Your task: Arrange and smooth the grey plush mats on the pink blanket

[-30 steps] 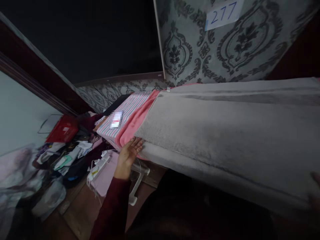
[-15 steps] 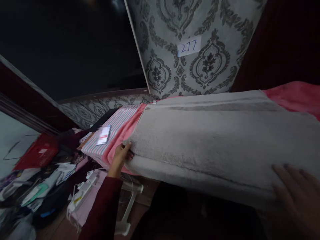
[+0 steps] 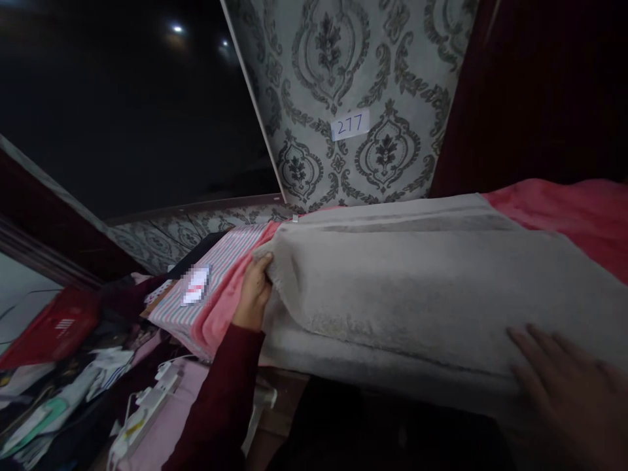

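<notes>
A grey plush blanket (image 3: 402, 281) lies folded in long layers across the padded surface. My left hand (image 3: 256, 288) pinches the near left corner of its top layer and holds it lifted, so that the edge curls up and the grey layer beneath shows. My right hand (image 3: 564, 386) rests palm down on the blanket's near right part, fingers spread. Under the grey blanket, a pink blanket (image 3: 220, 307) shows at the left and again at the far right.
A striped cloth (image 3: 235, 245) carries a phone-like lit object (image 3: 197, 284), blurred out. On the lower left are a power strip (image 3: 147, 405), a red bag (image 3: 53, 327) and heaped clothes. Behind stand a large dark screen (image 3: 132, 111) and a patterned wall with a "277" paper label (image 3: 350, 124).
My left hand has raised the blanket's corner up and away from me, folding the edge back. My right hand stays flat on the blanket. The view has shifted slightly.
</notes>
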`<state>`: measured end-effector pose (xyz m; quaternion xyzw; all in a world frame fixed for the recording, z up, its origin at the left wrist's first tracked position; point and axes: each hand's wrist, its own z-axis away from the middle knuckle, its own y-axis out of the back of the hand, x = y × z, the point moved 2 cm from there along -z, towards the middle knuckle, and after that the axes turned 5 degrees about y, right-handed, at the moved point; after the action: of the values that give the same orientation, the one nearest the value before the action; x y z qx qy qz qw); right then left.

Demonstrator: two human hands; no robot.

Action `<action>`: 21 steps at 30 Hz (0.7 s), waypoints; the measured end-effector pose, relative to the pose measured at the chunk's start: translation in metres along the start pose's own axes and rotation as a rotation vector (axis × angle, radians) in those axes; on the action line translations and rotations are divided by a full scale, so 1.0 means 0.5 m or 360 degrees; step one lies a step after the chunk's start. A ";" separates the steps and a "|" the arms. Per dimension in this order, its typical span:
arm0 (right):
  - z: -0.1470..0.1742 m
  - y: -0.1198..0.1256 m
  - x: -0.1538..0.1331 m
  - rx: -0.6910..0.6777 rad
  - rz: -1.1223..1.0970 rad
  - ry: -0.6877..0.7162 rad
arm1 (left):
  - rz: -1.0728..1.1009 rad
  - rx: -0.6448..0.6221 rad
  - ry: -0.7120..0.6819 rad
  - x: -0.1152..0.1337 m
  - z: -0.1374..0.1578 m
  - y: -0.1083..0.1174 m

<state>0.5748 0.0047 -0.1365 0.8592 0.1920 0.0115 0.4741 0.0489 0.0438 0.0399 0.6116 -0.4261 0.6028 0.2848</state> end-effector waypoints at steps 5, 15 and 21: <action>-0.016 0.018 -0.017 0.0138 0.0013 0.0117 | -0.0400 -0.0540 -0.0260 0.019 0.059 -0.226; -0.029 0.030 -0.011 0.0001 -0.0034 -0.0018 | -0.1645 -0.1171 -0.0662 -0.143 0.252 -0.315; -0.149 0.068 -0.032 -0.0100 -0.0463 0.0047 | -0.1505 -0.0969 -0.0639 -0.144 0.244 -0.300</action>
<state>0.5557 0.0432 -0.0651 0.8068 0.3210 -0.0387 0.4945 0.2455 0.0228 -0.0194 0.7278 -0.3067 0.1339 0.5986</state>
